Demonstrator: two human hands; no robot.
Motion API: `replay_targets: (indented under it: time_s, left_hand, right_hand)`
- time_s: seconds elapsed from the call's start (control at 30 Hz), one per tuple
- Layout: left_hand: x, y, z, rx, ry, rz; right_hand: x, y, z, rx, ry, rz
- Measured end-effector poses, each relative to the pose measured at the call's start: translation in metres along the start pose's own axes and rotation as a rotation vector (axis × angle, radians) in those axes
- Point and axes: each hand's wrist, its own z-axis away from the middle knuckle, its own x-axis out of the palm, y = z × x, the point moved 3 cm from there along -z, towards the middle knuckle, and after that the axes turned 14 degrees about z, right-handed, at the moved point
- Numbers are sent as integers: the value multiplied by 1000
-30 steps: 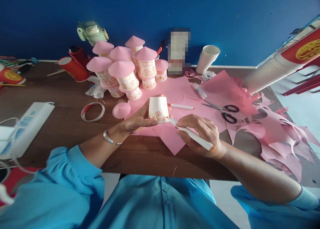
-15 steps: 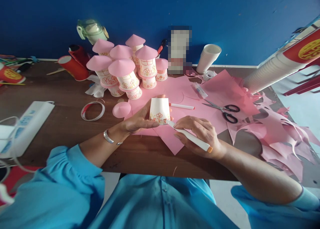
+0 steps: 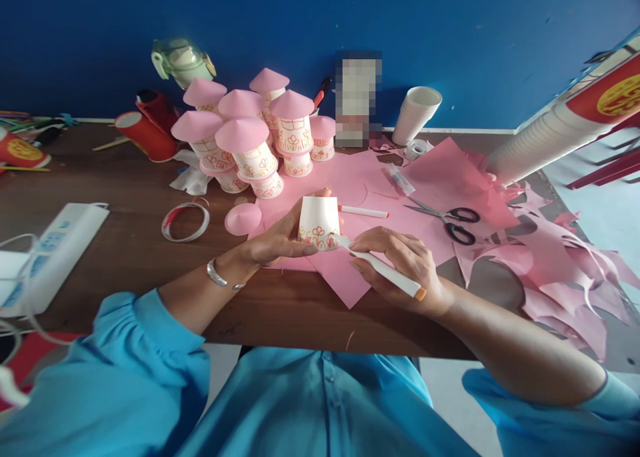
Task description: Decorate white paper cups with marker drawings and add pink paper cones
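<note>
An upside-down white paper cup is held in my left hand, thumb along its lower edge. Orange flowers and grass are drawn around the cup's lower part. My right hand is closed on a white marker with an orange end, its tip at the cup's lower right side. Behind the cup, a second white marker with a red end lies on pink paper. To the left rests a pink paper cone.
Several decorated cups with pink cone roofs stand at the back left. Scissors, a glue stick and pink scraps lie on the right. Stacked white cups stand near the wall. A tape roll and power strip are left.
The marker's tip has shifted very slightly at the cup's lower right, and the cup has tipped a little. Everything else looks the same.
</note>
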Motion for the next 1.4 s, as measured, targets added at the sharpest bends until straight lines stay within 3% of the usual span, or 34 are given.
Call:
replay_targets:
  time_s: [0.2,0.33,0.67,0.93,1.07,1.4]
  left_hand:
    - [-1,-1,0,1,-27,41]
    - [-2,-3,1,6,20,50]
    - [3,0,0,-21,70,225]
    - [-1,-9,-1,25,67,113]
    - [-1,-8,-3,19,79,80]
    - [-1,-5,0,2,81,45]
  right_hand:
    - [-7,-1,-1,-4,28,-18]
    - [-11,1,-3,-20,68,-49]
    - [1,4,4,49,13,-12]
    - [6,1,8,-13,-21,-73]
    - [0,3,5,-50,23,-72]
    - [-5,-1,0,7,59,-57]
